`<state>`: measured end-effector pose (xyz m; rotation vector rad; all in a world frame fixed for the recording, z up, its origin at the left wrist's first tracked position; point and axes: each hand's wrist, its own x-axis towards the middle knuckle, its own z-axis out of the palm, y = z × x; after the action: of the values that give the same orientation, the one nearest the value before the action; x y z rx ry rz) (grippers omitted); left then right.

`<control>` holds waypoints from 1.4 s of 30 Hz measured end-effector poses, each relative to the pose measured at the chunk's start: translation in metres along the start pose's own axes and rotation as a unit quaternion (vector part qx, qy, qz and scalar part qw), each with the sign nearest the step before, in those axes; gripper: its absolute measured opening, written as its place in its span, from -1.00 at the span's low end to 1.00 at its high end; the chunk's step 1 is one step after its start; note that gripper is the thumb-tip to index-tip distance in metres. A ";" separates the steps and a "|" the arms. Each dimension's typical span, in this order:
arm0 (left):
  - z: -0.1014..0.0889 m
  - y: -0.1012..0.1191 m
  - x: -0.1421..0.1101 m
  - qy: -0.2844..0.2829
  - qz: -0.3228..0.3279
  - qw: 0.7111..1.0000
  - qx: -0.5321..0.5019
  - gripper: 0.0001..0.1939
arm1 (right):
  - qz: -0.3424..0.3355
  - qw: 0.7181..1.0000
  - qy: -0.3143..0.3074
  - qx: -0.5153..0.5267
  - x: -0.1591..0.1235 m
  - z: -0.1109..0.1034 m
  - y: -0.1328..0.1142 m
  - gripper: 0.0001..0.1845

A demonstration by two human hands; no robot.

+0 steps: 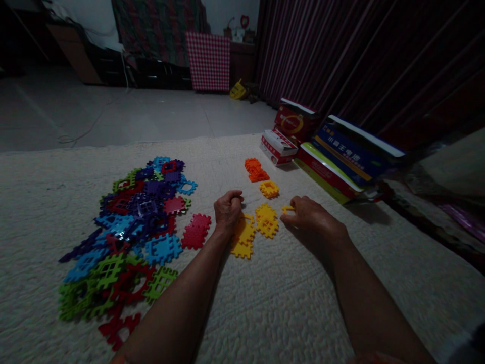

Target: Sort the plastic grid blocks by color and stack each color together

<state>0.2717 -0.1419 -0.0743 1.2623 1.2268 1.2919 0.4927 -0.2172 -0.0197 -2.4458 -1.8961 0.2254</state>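
Observation:
My right hand pinches a small yellow interlocking plastic piece between thumb and fingers, just above the quilted mat. To its left lie yellow window-patterned tiles with toothed edges. My left hand is closed, its fingers curled under, beside more yellow tiles; whatever it may hold is hidden. Farther off are a yellow-orange square tile and a small group of orange tiles. A pinkish-red tile rests left of my left wrist.
A heap of blue, purple, red and green tiles spreads over the left of the mat. At the right back stand a blue box, a red box and a smaller white-and-red box. Dark curtains hang behind.

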 end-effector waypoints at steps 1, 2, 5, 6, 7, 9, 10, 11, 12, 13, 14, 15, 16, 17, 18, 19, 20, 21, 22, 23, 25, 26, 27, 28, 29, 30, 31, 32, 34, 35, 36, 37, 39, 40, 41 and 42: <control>0.000 0.000 0.000 -0.001 0.001 1.000 -0.002 -0.65 | -0.005 1.000 -0.002 0.004 0.000 0.000 -0.001 -0.65; 0.000 0.000 0.000 -0.002 0.003 1.000 -0.002 -0.65 | -0.009 1.000 -0.007 0.007 -0.001 -0.001 -0.002 -0.65; 0.000 -0.001 0.000 -0.001 0.005 1.000 -0.001 -0.65 | -0.005 0.999 -0.033 0.010 0.001 -0.004 -0.001 -0.52; 0.000 -0.001 0.000 -0.001 0.004 1.000 -0.001 -0.65 | 0.000 0.999 -0.042 0.008 0.001 -0.006 -0.001 -0.48; 0.000 -0.001 0.000 -0.001 0.002 1.000 -0.001 -0.66 | 0.004 0.999 -0.049 0.006 0.002 -0.006 0.000 -0.45; -0.001 -0.001 0.000 0.000 -0.001 1.000 -0.003 -0.66 | 0.006 0.998 -0.055 0.005 0.003 -0.006 0.002 -0.48; -0.001 -0.001 0.000 0.000 -0.003 1.000 -0.003 -0.66 | 0.003 0.999 -0.053 0.007 0.003 -0.005 0.003 -0.51; 0.000 -0.001 0.000 0.001 -0.003 1.000 -0.002 -0.66 | 0.000 0.999 -0.048 0.010 0.004 -0.004 0.005 -0.54; 0.000 -0.001 0.000 0.001 -0.002 1.000 -0.002 -0.66 | -0.005 0.999 -0.044 0.016 0.005 -0.003 0.007 -0.56; 0.000 -0.001 0.000 0.001 -0.001 1.000 -0.002 -0.66 | -0.012 0.999 -0.039 0.024 0.006 -0.003 0.010 -0.57; 0.000 -0.001 0.000 0.000 0.000 1.000 -0.002 -0.66 | -0.017 0.999 -0.034 0.032 0.007 -0.003 0.012 -0.57; 0.000 -0.001 0.000 -0.002 0.001 1.000 -0.002 -0.66 | -0.020 0.999 -0.027 0.042 0.008 -0.003 0.013 -0.55; 0.000 -0.001 0.000 -0.002 0.001 1.000 -0.001 -0.66 | -0.024 0.998 -0.015 0.052 0.010 -0.005 0.014 -0.54; 0.000 -0.001 0.000 -0.002 0.000 1.000 0.000 -0.66 | -0.029 0.998 0.003 0.064 0.011 -0.006 0.013 -0.53; 0.000 -0.001 0.000 -0.001 -0.001 1.000 0.002 -0.66 | -0.038 0.996 0.029 0.078 0.013 -0.006 0.011 -0.53; 0.000 -0.001 0.000 0.000 -0.002 1.000 0.004 -0.66 | -0.048 0.993 0.063 0.093 0.016 -0.006 0.008 -0.53; 0.000 -0.001 0.000 0.000 -0.002 1.000 0.006 -0.66 | -0.060 0.987 0.103 0.109 0.019 -0.005 0.003 -0.55; 0.000 -0.001 0.000 -0.001 -0.002 1.000 0.007 -0.66 | -0.071 0.979 0.144 0.128 0.023 -0.002 -0.003 -0.56; 0.000 -0.002 0.001 0.000 0.000 1.000 0.007 -0.66 | -0.075 0.969 0.184 0.147 0.027 0.002 -0.009 -0.56; 0.000 -0.003 0.001 -0.002 0.002 1.000 0.006 -0.66 | -0.073 0.958 0.220 0.166 0.032 0.007 -0.016 -0.55; 0.000 -0.005 0.002 -0.002 0.006 1.000 0.003 -0.66 | -0.064 0.939 0.273 0.198 0.042 0.018 -0.028 -0.54; 0.000 -0.006 0.002 -0.001 0.007 1.000 0.001 -0.66 | -0.064 0.932 0.288 0.209 0.047 0.023 -0.034 -0.54; 0.001 -0.006 0.002 0.000 0.007 1.000 0.000 -0.66 | -0.064 0.928 0.296 0.216 0.052 0.029 -0.038 -0.55; 0.001 -0.006 0.003 0.001 0.007 1.000 -0.002 -0.66 | -0.065 0.926 0.300 0.219 0.056 0.033 -0.040 -0.56; 0.001 -0.006 0.003 0.001 0.007 1.000 -0.003 -0.66 | -0.064 0.926 0.301 0.220 0.060 0.037 -0.042 -0.56; 0.001 -0.006 0.002 0.001 0.006 1.000 -0.003 -0.66 | -0.060 0.926 0.301 0.219 0.063 0.041 -0.043 -0.55; 0.001 -0.005 0.002 0.000 0.006 1.000 -0.003 -0.67 | -0.054 0.927 0.301 0.218 0.066 0.043 -0.044 -0.55; 0.000 -0.005 0.002 -0.001 0.007 1.000 -0.003 -0.67 | -0.048 0.927 0.302 0.217 0.067 0.045 -0.044 -0.55; 0.000 -0.003 0.001 0.000 0.005 1.000 -0.004 -0.68 | -0.043 0.927 0.304 0.215 0.068 0.048 -0.043 -0.54; 0.000 -0.002 0.001 0.001 0.003 1.000 -0.005 -0.68 | -0.044 0.927 0.304 0.215 0.068 0.049 -0.043 -0.55; 0.000 -0.001 0.001 0.001 0.001 1.000 -0.005 -0.68 | -0.046 0.928 0.302 0.214 0.067 0.049 -0.043 -0.55; 0.000 -0.001 0.000 0.001 -0.001 1.000 -0.005 -0.68 | -0.046 0.928 0.301 0.213 0.066 0.049 -0.043 -0.55; 0.000 0.001 0.000 0.000 -0.004 1.000 -0.005 -0.68 | -0.044 0.931 0.296 0.210 0.065 0.049 -0.042 -0.56; 0.000 0.002 0.000 0.000 -0.005 1.000 -0.006 -0.68 | -0.043 0.932 0.293 0.209 0.064 0.049 -0.042 -0.56; 0.000 0.003 0.000 0.000 -0.007 1.000 -0.007 -0.68 | -0.044 0.933 0.291 0.208 0.064 0.049 -0.041 -0.55; 0.000 0.003 -0.001 0.000 -0.009 1.000 -0.008 -0.68 | -0.045 0.934 0.288 0.207 0.064 0.050 -0.041 -0.55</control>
<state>0.2718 -0.1429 -0.0709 1.2367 1.2235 1.2864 0.4625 -0.1479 -0.0696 -1.8694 -1.5083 -0.0872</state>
